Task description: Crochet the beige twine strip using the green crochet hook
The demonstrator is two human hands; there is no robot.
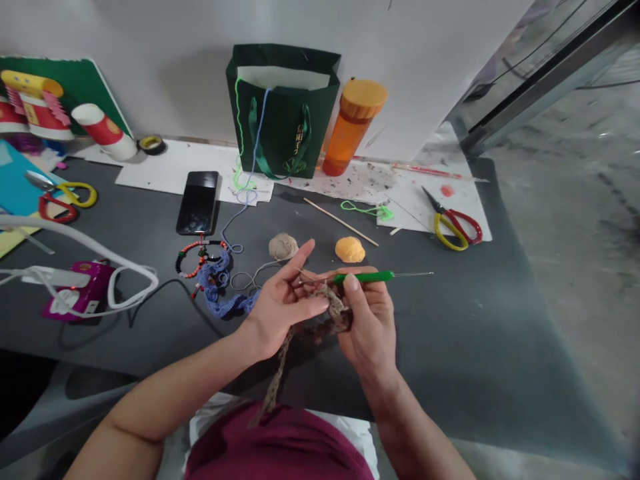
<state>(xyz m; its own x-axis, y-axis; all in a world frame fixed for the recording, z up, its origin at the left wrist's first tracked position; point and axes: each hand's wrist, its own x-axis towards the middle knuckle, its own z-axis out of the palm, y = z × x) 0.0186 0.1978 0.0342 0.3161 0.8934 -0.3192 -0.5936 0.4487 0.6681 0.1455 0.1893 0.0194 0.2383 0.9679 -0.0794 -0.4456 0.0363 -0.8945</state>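
My left hand (280, 303) pinches a brown-grey crocheted strip (283, 367) between thumb and fingers, its index finger raised with yarn running over it. Down toward my lap hangs the strip's loose end. A crochet hook with a green handle (370, 277) is gripped in my right hand (373, 317), its left tip at the stitches and a thin metal end pointing right. The right fingers also touch the crochet work. Just beyond my hands lie a grey-beige yarn ball (283, 247) and a yellow yarn ball (350, 250). Blue crochet work (217, 293) rests left of my left hand.
A dark green paper bag (280, 120) and an orange bottle (353, 130) stand at the back. Around the table lie a phone (199, 202), a wooden stick (340, 221), right scissors (457, 227), left scissors (63, 195), a beaded bracelet (187, 257) and a purple power block (83, 293) with cables.
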